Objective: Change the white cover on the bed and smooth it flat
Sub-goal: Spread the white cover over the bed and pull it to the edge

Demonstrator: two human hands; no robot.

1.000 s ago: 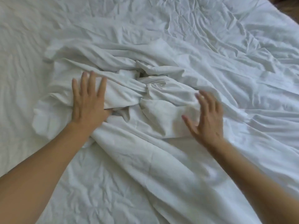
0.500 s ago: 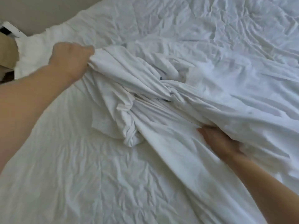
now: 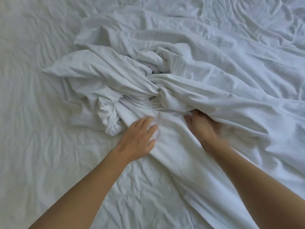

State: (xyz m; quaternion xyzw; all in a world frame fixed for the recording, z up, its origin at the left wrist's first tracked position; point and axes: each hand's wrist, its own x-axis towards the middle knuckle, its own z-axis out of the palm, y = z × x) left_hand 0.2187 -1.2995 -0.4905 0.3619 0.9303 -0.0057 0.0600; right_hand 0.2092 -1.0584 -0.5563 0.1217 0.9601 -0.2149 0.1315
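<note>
The bed fills the whole view, its under-layer a matte white cloth, finely creased all over, with shallow ripples running out toward nine o'clock; on it lies the white cover, spread loosely from twelve to four o'clock and gathered at the centre into a twisted knot of thick rolled folds, with one long band trailing down toward five o'clock. It looks thin, soft and light, with no stiffness at all; I judge it will drag and bunch rather than slide as one piece, so a pull on the knot would only tighten it. Better to take hold of a free edge or corner, such as the blunt flap at ten o'clock, and draw outward. The left hand, just below the knot toward seven o'clock, lies palm-down with fingers loosely spread, pressing on the cloth and gripping nothing; the right hand, toward four o'clock of the knot, has its fingers tucked under a thick fold, so whether they are closed on cloth I cannot tell.
</note>
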